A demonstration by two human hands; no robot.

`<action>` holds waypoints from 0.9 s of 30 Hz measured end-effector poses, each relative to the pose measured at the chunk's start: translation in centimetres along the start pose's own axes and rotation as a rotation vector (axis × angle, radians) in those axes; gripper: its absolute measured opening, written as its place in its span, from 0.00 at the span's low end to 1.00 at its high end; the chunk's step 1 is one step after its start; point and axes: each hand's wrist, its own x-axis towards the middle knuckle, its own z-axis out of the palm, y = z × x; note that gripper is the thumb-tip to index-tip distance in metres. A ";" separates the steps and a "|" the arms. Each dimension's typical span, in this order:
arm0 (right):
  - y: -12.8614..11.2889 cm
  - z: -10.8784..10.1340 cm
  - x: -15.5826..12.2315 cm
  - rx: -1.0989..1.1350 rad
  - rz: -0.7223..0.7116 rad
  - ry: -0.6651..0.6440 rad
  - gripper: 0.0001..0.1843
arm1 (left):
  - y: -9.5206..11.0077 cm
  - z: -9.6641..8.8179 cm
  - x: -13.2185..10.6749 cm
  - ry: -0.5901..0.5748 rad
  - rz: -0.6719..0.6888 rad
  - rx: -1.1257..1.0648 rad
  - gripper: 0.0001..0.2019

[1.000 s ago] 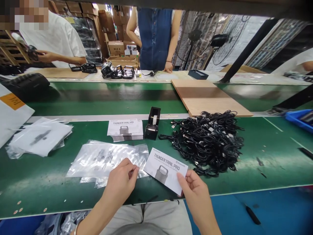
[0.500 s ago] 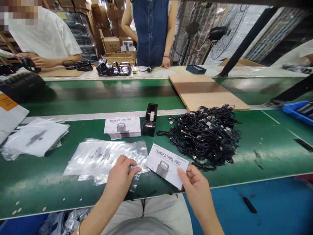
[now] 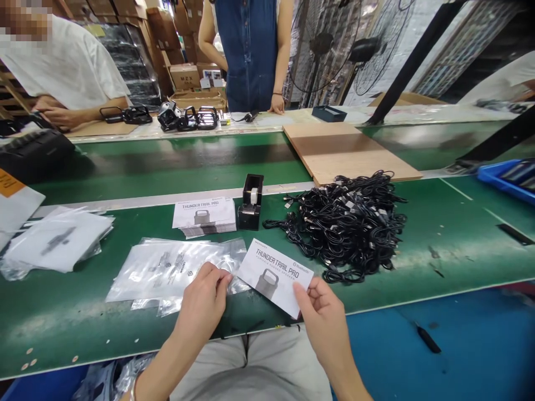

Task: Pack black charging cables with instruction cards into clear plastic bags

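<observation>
A printed "Thunder Trail Pro" booklet (image 3: 273,277) is tilted in front of me, its lower right corner pinched between the thumb and fingers of my right hand (image 3: 325,314). My left hand (image 3: 204,301) has thumb and fingertips pressed together on the right edge of a clear plastic bag (image 3: 146,270), the top of a loose pile. Behind these bags a stack of matching booklets (image 3: 204,214) lies beside a black tape dispenser (image 3: 251,203). To the right spreads a heap of black cables (image 3: 351,223).
Filled plastic bags (image 3: 58,239) lie at the left, near a black speaker (image 3: 35,153). A wooden board (image 3: 351,150) rests across the green bench. A blue tray (image 3: 507,184) sits at the right edge. Across the bench are two people (image 3: 251,55), one handling parts.
My left thumb and fingers have closed together at the bag's edge; before, they were apart. The booklet stays in my right hand. The whole view has shifted slightly.
</observation>
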 end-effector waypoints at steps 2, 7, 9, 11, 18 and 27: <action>0.1 0.2 0.1 -0.022 -0.017 -0.005 0.13 | 0.1 0.0 0.0 0.006 -0.005 -0.018 0.12; 0.4 0.3 -0.3 -0.069 0.005 -0.008 0.13 | 0.2 0.1 -0.1 0.077 -0.014 -0.091 0.12; 0.2 0.3 -0.7 -0.060 0.064 -0.057 0.14 | 0.2 0.2 -0.1 0.115 0.000 -0.129 0.11; -0.1 0.4 -1.1 -0.049 0.139 -0.136 0.15 | 0.2 0.2 -0.1 0.145 0.034 -0.170 0.10; -0.5 0.3 -0.9 -0.277 0.219 -0.215 0.13 | 0.1 0.5 -0.4 0.228 0.118 -0.252 0.10; -0.4 0.6 0.9 -0.333 0.124 -0.254 0.15 | -1.2 1.6 -0.5 0.114 0.154 -0.240 0.08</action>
